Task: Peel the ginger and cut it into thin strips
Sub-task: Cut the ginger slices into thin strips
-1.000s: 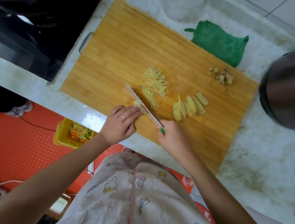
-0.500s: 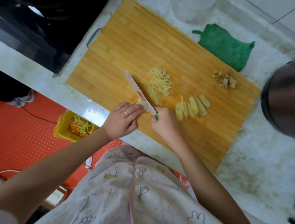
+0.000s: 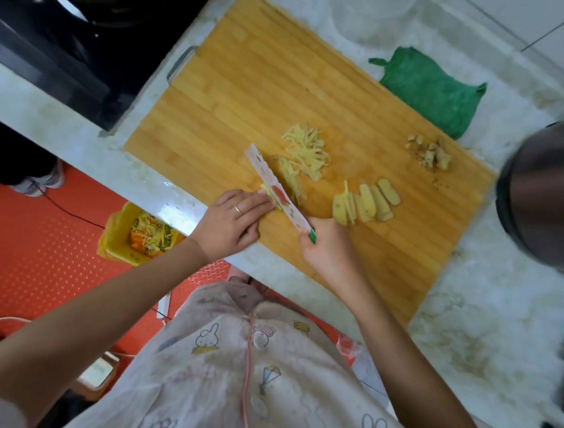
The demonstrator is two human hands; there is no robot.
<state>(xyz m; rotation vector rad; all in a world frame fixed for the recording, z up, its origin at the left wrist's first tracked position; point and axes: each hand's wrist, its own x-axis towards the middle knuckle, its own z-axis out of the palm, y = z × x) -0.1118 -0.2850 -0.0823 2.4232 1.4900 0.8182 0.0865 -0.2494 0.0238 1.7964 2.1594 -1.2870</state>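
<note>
On the bamboo cutting board (image 3: 246, 90) my left hand (image 3: 230, 221) presses its fingertips on a small stack of ginger slices (image 3: 268, 194), mostly hidden by the fingers and the blade. My right hand (image 3: 328, 250) grips the green handle of a patterned white knife (image 3: 279, 193), whose blade stands against that stack. A pile of thin ginger strips (image 3: 302, 154) lies just beyond the blade. A row of peeled ginger slices (image 3: 365, 203) lies to the right of the knife. Ginger peel scraps (image 3: 430, 153) sit near the board's right edge.
A green cloth (image 3: 433, 91) lies on the marble counter (image 3: 487, 315) beyond the board. A clear bowl (image 3: 375, 4) stands at the back. A dark round pot (image 3: 552, 197) is at the right. A yellow bin with vegetable scraps (image 3: 139, 236) stands on the red floor.
The knife and my right hand have shifted slightly left along the ginger stack under my left fingertips. The strip pile and the slice row have stayed where they were.
</note>
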